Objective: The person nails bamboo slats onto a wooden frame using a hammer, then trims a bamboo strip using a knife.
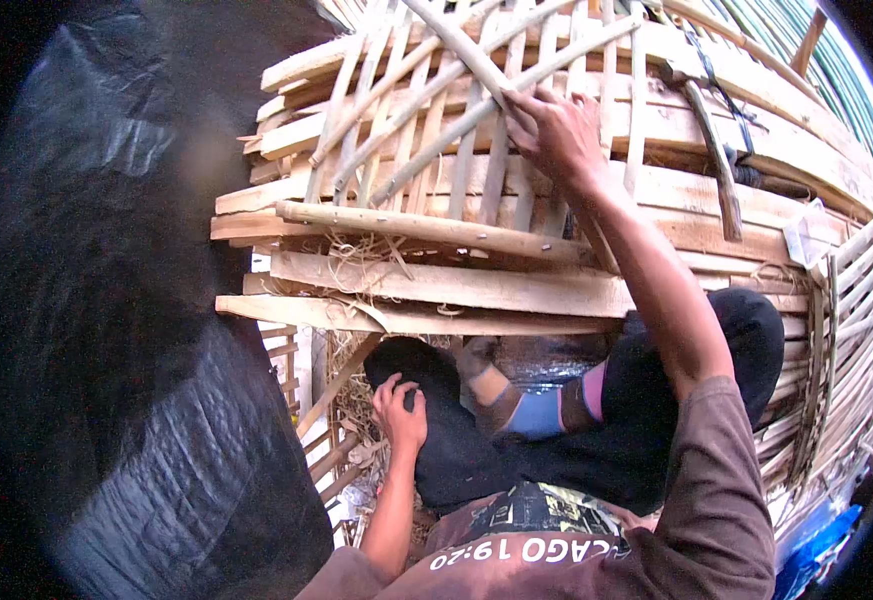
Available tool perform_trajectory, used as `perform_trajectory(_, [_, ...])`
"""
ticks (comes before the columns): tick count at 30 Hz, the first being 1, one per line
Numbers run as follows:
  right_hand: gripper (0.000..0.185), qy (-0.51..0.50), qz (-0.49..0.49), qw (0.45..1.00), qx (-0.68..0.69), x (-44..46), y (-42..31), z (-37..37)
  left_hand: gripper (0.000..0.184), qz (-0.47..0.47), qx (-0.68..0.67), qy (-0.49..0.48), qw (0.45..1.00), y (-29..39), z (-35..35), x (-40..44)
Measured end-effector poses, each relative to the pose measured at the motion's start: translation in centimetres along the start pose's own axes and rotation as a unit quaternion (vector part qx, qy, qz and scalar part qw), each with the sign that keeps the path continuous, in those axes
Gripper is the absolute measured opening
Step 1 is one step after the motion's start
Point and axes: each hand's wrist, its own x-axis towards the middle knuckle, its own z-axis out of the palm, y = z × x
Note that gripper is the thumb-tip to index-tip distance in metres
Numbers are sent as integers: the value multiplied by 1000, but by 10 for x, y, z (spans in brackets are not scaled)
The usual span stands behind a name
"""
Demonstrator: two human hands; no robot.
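My right hand (556,130) is at the end of a peeled stick (461,45) that crosses over other sticks, its fingers closed round that end. Beneath it lies a lattice of pale sticks (406,130) on rough wooden planks (456,285). The lower ends of the lattice sticks meet a thicker pole (416,220) with small dark marks along it. My left hand (400,412) rests on my dark-trousered knee, fingers apart, holding nothing.
A hammer (711,150) lies on the planks at the right, beside dark cord and a clear plastic container (808,235). Black sheeting (126,300) hangs at the left. Slatted sticks (856,320) stand at the right; shavings lie below.
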Motion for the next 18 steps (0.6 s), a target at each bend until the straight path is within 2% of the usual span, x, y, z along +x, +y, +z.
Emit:
perform_trajectory(5, [39,-3,-2,1000,3,-2,-5,-6,16,-7,-7,-9,1000,5,-1,1])
perform_trajectory(7, [39,-6,7,1000,-4,-2,-6,-6,21,-21,6,-36,999,6,-1,3])
perform_trajectory(9, [39,-2,2,1000,-22,-2,-5,-3,38,-16,56,-30,998,6,1,4])
perform_trajectory(10, [39,-4,6,1000,-22,-2,-6,-3,38,-16,55,-29,998,8,2,3])
perform_trajectory(12, [40,-2,7,1000,-23,-1,-6,-4,55,-76,109,-19,991,14,5,7])
perform_trajectory(15, [40,6,0,999,-38,-2,-5,-1,60,-93,120,-47,987,18,2,17])
perform_trajectory(18, [37,11,-3,997,-71,-2,-9,-3,55,-88,120,-41,988,12,7,27])
